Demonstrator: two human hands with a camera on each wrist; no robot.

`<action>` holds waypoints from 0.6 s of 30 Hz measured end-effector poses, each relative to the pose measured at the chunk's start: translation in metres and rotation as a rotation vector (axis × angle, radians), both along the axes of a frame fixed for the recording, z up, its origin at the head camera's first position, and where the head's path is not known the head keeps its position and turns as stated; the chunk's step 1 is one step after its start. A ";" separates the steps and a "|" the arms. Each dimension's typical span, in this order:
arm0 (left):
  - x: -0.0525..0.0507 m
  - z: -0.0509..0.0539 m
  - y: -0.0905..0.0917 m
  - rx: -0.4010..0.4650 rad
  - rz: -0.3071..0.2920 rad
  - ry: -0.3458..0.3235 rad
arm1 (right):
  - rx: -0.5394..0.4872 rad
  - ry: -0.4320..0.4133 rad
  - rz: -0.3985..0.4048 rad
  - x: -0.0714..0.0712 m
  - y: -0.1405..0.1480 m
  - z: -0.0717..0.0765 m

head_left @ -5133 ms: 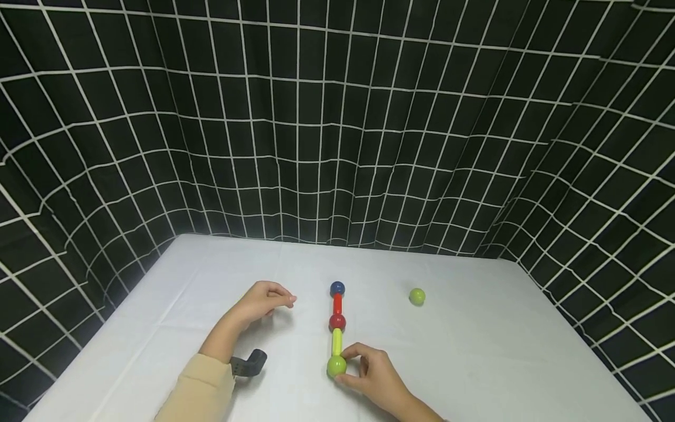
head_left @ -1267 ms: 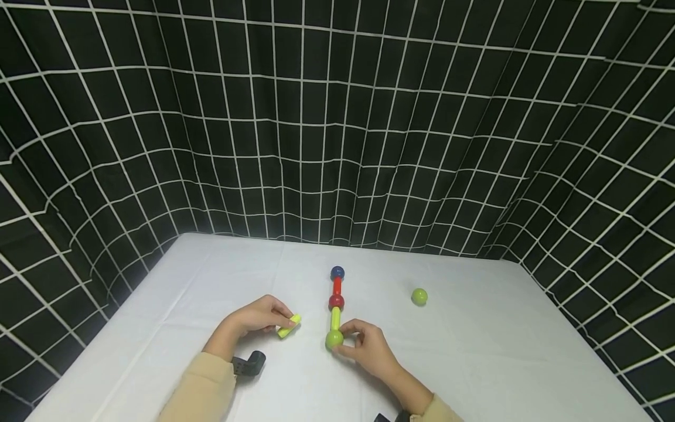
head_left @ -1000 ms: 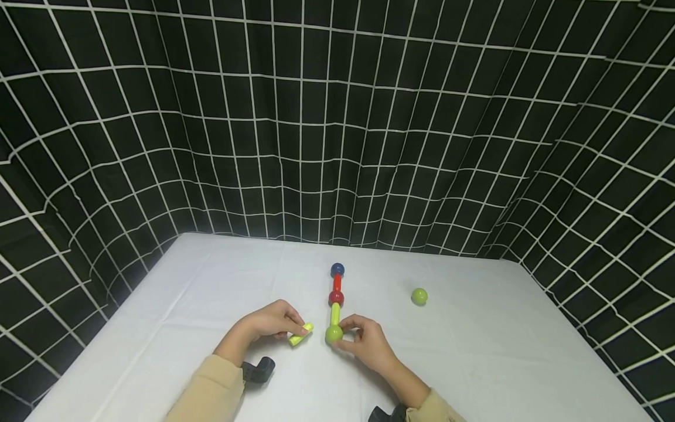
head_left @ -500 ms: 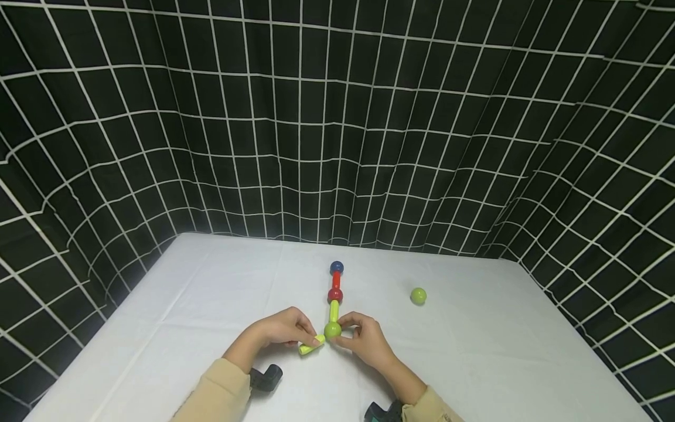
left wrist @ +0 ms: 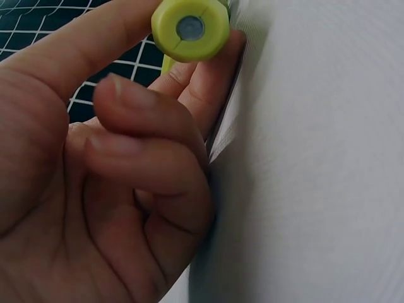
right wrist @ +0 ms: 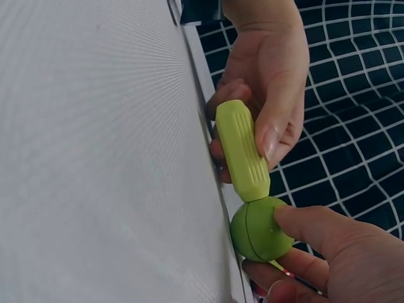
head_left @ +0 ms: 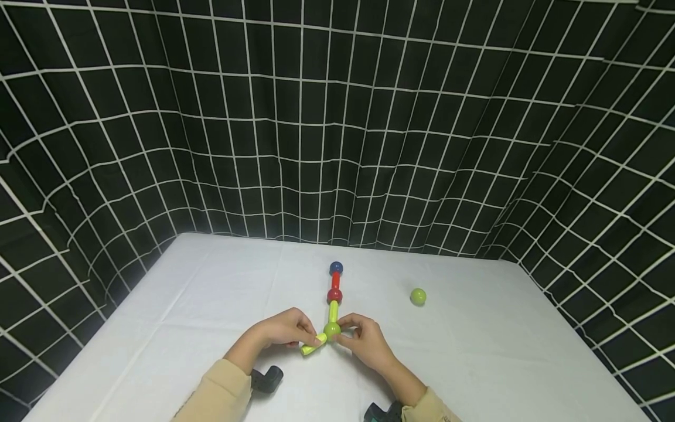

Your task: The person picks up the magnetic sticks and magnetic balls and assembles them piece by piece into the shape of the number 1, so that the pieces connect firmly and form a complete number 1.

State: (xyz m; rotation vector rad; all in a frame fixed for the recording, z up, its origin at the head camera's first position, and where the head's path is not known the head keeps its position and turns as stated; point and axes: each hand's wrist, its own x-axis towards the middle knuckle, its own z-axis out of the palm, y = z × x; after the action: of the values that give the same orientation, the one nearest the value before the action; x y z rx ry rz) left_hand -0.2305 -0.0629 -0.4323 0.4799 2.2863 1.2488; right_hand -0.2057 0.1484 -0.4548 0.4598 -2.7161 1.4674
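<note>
My left hand (head_left: 289,328) pinches a yellow-green magnetic stick (head_left: 313,344) between thumb and fingers. One end of that stick touches a green ball (head_left: 332,331), as the right wrist view shows too. A round grey disc sits in the stick's other end (left wrist: 189,28). The green ball (right wrist: 260,228) is pinched by my right hand (head_left: 366,339). From this ball a straight chain runs away from me: a second yellow-green stick (head_left: 333,311), a red ball (head_left: 334,295), a red stick (head_left: 336,281) and a blue ball (head_left: 336,268).
Another green ball (head_left: 418,296) lies alone on the white tablecloth (head_left: 474,351), right of the chain. A black curtain with white grid lines (head_left: 337,146) stands behind and beside the table. Dark wrist devices (head_left: 268,380) sit at both wrists.
My left hand, earlier with no stick visible, has brought a yellow-green stick rightward against the green ball. The chain has slid away from me, my right hand staying on its near ball.
</note>
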 end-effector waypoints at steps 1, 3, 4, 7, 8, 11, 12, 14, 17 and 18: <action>0.000 0.000 0.000 -0.001 0.000 0.002 | -0.002 -0.003 0.001 0.000 0.000 0.000; 0.001 0.000 0.002 -0.001 -0.001 0.001 | -0.005 -0.008 0.005 0.000 0.000 0.000; 0.001 0.000 0.003 0.001 -0.001 0.002 | -0.006 -0.013 0.005 0.000 0.000 0.001; 0.003 0.000 0.006 0.012 -0.011 0.009 | -0.003 -0.017 0.005 0.000 -0.001 0.001; 0.005 -0.001 0.008 0.019 -0.014 0.010 | 0.000 -0.019 0.003 0.000 -0.001 0.001; 0.008 -0.004 0.014 0.041 -0.014 0.005 | 0.003 -0.021 0.002 0.001 -0.001 0.002; 0.009 -0.005 0.016 0.049 -0.010 -0.001 | 0.004 -0.017 0.002 0.000 0.000 0.002; 0.011 -0.007 0.018 0.061 0.001 -0.012 | 0.006 -0.015 0.002 0.000 0.000 0.002; 0.012 -0.008 0.020 0.072 0.015 -0.032 | 0.014 -0.008 -0.003 0.000 0.000 0.001; 0.012 -0.008 0.020 0.073 0.018 -0.035 | 0.019 -0.010 -0.006 0.000 0.000 0.001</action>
State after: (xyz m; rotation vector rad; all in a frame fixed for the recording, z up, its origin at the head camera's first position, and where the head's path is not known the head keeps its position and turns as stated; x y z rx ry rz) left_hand -0.2189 -0.0428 -0.4403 0.4607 2.2267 1.3424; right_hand -0.2061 0.1487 -0.4537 0.4458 -2.7385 1.4482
